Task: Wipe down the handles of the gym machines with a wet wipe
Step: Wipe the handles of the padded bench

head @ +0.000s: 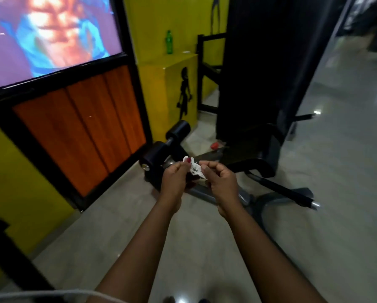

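Note:
A crumpled white wet wipe [195,169] with dark smudges hangs between my two hands at the middle of the view. My left hand [176,178] pinches its upper left corner with thumb and finger. My right hand [219,179] pinches its right edge, fingers curled. Both hands are held in the air above a low black gym machine [253,158] on the floor. Its black padded rollers [156,157] lie just behind my left hand. A steel base bar [288,192] runs out to the right below my hands.
An orange panelled wall [80,127] with a poster above stands at the left. A yellow box [165,90] carries a green bottle [169,42]. A tall black machine column [270,62] rises behind. A small red object [215,146] lies on the glossy grey floor.

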Action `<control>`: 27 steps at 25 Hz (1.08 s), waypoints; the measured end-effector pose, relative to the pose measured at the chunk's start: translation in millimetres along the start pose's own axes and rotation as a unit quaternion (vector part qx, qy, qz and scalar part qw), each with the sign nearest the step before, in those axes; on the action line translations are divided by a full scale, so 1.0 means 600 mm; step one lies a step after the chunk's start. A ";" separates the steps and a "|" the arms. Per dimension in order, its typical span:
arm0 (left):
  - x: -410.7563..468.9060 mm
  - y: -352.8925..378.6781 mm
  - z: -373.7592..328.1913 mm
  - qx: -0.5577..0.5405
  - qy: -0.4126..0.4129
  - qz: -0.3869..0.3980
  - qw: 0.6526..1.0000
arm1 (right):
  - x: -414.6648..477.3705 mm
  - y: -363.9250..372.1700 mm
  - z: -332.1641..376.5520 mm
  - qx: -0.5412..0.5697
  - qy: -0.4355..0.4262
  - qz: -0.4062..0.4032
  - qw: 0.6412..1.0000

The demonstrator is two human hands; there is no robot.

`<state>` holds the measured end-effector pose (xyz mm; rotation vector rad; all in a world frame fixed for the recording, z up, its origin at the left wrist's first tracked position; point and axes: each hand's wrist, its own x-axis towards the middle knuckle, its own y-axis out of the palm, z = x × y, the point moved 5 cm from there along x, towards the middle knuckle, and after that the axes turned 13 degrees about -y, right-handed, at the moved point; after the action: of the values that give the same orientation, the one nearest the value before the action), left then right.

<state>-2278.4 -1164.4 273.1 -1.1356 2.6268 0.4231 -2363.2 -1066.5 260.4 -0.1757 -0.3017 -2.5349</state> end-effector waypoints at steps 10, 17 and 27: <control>0.094 0.343 0.123 0.167 -0.099 0.184 0.964 | 0.035 -0.337 0.004 -0.186 -0.042 -0.132 0.973; 0.182 0.501 0.207 0.257 -0.140 0.219 0.931 | 0.103 -0.540 -0.085 -0.301 0.069 -0.190 0.932; 0.223 0.595 0.320 0.641 0.115 0.233 0.722 | 0.082 -0.651 -0.185 -0.509 0.063 -0.100 0.852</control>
<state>-2609.8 -951.4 109.1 -0.0239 2.3715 -1.3639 -2629.5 -804.5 93.6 -0.3833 1.1625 -2.6231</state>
